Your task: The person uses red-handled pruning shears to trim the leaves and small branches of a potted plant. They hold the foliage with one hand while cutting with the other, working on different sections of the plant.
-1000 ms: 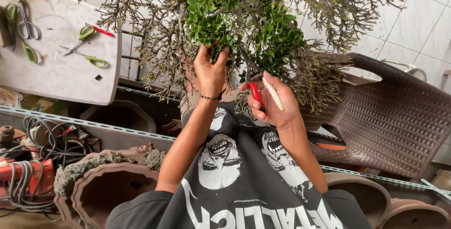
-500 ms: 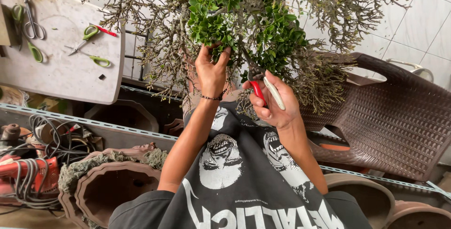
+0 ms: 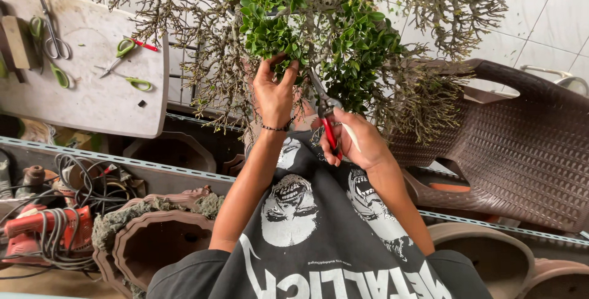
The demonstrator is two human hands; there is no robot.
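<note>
One bonsai tree (image 3: pixel 307 23) up top, left hand (image 3: pixel 274 93) pinching a leafy twig, right hand (image 3: pixel 356 142) wrapped around one pair of red-handled shears (image 3: pixel 325 115) just beside it. Three more scissors (image 3: pixel 126 66) lie on the counter (image 3: pixel 92 99), well apart.
</note>
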